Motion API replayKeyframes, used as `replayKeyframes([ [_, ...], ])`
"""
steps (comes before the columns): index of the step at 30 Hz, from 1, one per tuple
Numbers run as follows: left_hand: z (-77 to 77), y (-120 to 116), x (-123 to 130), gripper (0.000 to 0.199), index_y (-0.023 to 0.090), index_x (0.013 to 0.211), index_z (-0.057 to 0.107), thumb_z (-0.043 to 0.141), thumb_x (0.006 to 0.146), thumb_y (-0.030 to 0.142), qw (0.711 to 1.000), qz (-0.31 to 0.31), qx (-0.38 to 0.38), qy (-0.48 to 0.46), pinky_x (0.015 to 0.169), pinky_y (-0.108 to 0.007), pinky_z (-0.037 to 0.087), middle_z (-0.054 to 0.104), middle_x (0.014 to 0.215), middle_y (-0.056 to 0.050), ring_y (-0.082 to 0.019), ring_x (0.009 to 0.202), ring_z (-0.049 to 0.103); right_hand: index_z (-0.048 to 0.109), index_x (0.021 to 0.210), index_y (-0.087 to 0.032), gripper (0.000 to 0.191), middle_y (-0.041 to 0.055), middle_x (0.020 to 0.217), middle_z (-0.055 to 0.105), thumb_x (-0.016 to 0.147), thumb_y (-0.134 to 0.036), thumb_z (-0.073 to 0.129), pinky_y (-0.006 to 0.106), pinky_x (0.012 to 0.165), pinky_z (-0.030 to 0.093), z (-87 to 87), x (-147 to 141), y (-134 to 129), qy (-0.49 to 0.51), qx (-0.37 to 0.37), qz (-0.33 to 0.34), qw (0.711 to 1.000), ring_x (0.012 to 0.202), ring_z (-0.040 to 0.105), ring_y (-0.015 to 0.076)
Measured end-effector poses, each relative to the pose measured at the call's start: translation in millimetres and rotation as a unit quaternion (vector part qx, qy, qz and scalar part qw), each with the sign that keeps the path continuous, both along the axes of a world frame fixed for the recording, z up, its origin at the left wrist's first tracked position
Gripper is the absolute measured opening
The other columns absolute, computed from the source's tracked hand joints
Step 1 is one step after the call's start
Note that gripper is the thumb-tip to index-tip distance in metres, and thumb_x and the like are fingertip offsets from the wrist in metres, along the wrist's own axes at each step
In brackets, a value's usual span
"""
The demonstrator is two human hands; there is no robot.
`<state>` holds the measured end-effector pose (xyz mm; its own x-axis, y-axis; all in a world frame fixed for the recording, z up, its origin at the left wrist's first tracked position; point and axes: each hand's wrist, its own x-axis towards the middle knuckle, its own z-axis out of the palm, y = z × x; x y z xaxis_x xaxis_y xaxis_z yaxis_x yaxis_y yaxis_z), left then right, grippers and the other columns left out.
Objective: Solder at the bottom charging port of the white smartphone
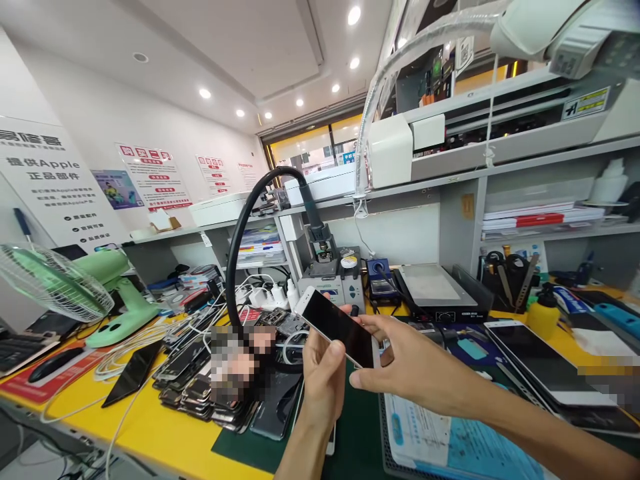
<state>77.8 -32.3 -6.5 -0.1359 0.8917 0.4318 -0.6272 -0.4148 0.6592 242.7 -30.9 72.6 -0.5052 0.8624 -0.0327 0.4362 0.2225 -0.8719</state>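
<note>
A white-framed smartphone (336, 325) with a dark screen is held tilted above the green work mat (357, 427). My left hand (324, 363) wraps round its left edge and back, thumb along the front edge. At the phone's lower right end, my right hand (395, 350) has its thumb and fingers closed about the corner; the fingertips behind it are partly hidden. Below my left wrist lies a dark phone (277, 407), beside another phone mostly covered by my arm. A blue and white sheet (440, 433) lies under my right forearm.
Stacked phones and phone parts (195, 380) fill the left of the yellow table (95, 433), near a green fan (120, 293). A black hose (235, 247) arches over them from the soldering station (327, 287). A white tablet (545, 360) and yellow bottle (543, 313) are at right.
</note>
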Motion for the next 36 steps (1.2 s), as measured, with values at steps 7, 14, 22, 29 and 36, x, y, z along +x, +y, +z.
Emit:
replayKeyframes([
  [7, -5.8, 2, -5, 0.059, 0.025, 0.138, 0.062, 0.078, 0.084, 0.043, 0.996, 0.022, 0.036, 0.076, 0.111, -0.050, 0.045, 0.071, 0.126, -0.013, -0.035, 0.129, 0.060, 0.060, 0.140, -0.022, 0.069, 0.0113, 0.138, 0.064, 0.075, -0.037, 0.081, 0.039, 0.086, 0.054, -7.5, 3, 11, 0.021, 0.047, 0.049, 0.997, 0.115, 0.064, 0.0327],
  [14, -0.7, -4, -7, 0.067, 0.022, 0.139, 0.062, 0.077, 0.082, 0.055, 0.986, 0.057, 0.075, 0.138, 0.114, -0.049, 0.042, 0.066, 0.134, -0.016, -0.038, 0.132, 0.056, 0.059, 0.126, -0.021, 0.051, 0.0128, 0.130, 0.064, 0.078, -0.026, 0.076, 0.046, 0.097, 0.053, -23.3, 0, 20, 0.034, 0.115, 0.083, 0.989, 0.122, 0.062, 0.0338],
  [22, 4.8, -13, -7, 0.075, 0.023, 0.141, 0.063, 0.076, 0.079, 0.063, 0.969, 0.089, 0.115, 0.201, 0.112, -0.049, 0.044, 0.061, 0.139, -0.016, -0.042, 0.133, 0.053, 0.047, 0.145, -0.023, 0.067, 0.0127, 0.141, 0.057, 0.083, -0.025, 0.071, 0.048, 0.107, 0.047, -31.4, -3, 23, 0.033, 0.193, 0.124, 0.973, 0.131, 0.056, 0.0319],
  [29, 10.5, -19, -8, 0.070, 0.018, 0.137, 0.067, 0.072, 0.083, 0.063, 0.961, 0.128, 0.120, 0.212, 0.116, -0.048, 0.038, 0.061, 0.140, -0.016, -0.043, 0.134, 0.049, 0.050, 0.135, -0.023, 0.057, 0.0108, 0.126, 0.061, 0.081, -0.019, 0.068, 0.042, 0.089, 0.054, -25.4, 1, 25, -0.012, 0.240, 0.105, 0.965, 0.110, 0.063, 0.0295],
  [36, 12.4, -29, -14, 0.045, 0.020, 0.130, 0.072, 0.067, 0.092, 0.043, 0.976, 0.131, 0.068, 0.159, 0.105, -0.042, 0.047, 0.070, 0.129, -0.013, -0.037, 0.126, 0.059, 0.053, 0.112, -0.020, 0.038, 0.0096, 0.108, 0.056, 0.077, -0.016, 0.068, 0.036, 0.071, 0.054, -11.2, 15, 34, -0.082, 0.368, 0.022, 0.926, 0.089, 0.060, 0.0251],
])
